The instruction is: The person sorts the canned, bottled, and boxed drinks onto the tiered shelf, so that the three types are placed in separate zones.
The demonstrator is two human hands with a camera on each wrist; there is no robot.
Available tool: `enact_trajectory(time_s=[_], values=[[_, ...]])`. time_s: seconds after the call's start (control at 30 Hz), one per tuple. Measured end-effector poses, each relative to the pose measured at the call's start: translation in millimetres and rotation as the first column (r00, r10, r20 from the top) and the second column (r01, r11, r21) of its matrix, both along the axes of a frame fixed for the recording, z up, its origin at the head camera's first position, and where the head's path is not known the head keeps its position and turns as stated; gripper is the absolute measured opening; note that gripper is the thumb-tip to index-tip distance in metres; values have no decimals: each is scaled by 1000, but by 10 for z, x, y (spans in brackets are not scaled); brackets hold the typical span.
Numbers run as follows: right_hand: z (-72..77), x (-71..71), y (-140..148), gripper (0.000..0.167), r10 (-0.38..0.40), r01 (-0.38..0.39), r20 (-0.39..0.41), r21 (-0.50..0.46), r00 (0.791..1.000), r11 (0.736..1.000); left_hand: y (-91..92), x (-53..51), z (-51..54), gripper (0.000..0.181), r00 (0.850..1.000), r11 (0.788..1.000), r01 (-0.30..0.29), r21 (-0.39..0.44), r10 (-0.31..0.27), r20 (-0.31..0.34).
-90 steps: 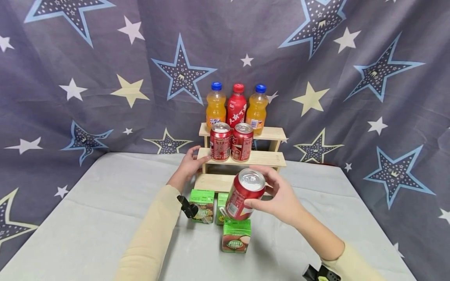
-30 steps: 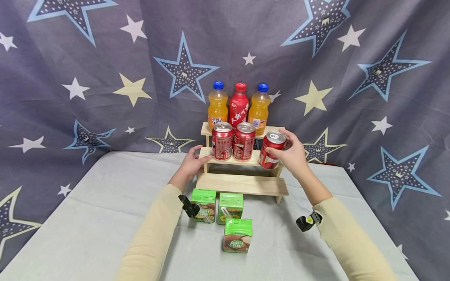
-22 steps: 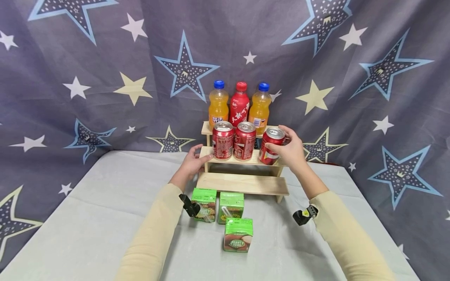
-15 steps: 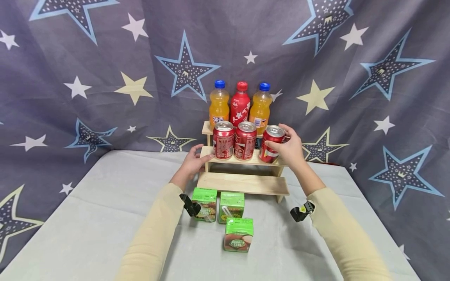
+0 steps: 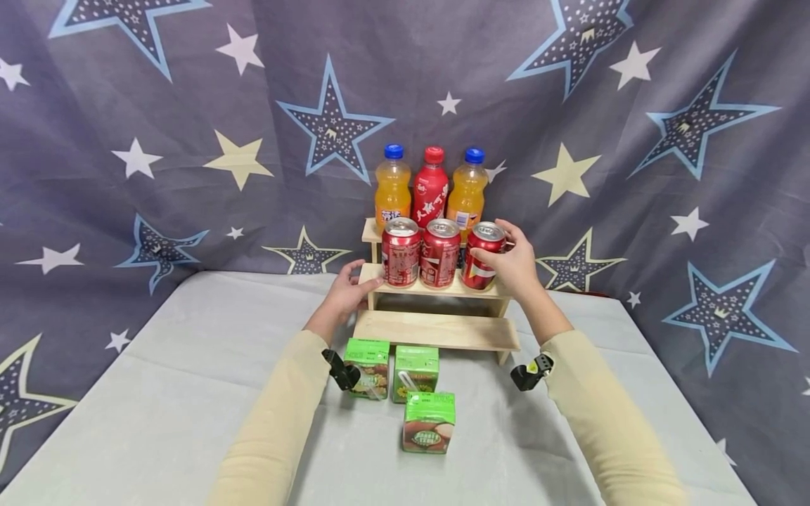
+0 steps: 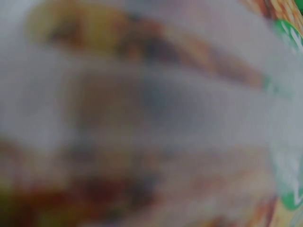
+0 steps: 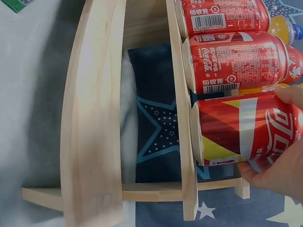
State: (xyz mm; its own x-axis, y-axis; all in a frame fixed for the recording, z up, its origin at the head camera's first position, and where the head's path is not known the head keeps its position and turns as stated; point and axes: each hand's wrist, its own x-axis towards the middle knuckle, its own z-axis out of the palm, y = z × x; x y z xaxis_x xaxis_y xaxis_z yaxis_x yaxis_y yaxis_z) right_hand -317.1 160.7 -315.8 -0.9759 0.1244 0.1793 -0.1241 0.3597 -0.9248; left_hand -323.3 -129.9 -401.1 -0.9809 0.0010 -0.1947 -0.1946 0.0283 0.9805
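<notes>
My right hand (image 5: 517, 266) grips a red cola can (image 5: 484, 266) by its upper part, thumb in front and fingers behind. The can stands upright on the middle step of a wooden three-step stand (image 5: 436, 330), beside two like cans (image 5: 401, 256). In the right wrist view, the gripped can (image 7: 236, 130) has its base at the shelf, a small gap from its neighbour. My left hand (image 5: 344, 294) holds the left end of the middle step between thumb and fingers. A blurred drink carton (image 6: 142, 118) fills the left wrist view, hiding that hand.
On the top step stand two orange soda bottles (image 5: 392, 190) and, between them, a red bottle (image 5: 431, 193). Several green drink cartons (image 5: 428, 429) stand in front of the stand on the white-covered table (image 5: 190, 393). A star-patterned cloth (image 5: 190, 211) hangs behind.
My right hand has carried the can from above the cartons up to the middle step, set it upright, and shifted it left toward the other cans. My left hand stays in place.
</notes>
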Motion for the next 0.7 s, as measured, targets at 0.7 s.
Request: enact_trajectory(time_s=[0.7], values=[[-109, 95, 193, 87, 59, -59, 5, 107, 998, 992, 11, 20, -2, 72, 1000, 1000, 0, -3, -1, -17]])
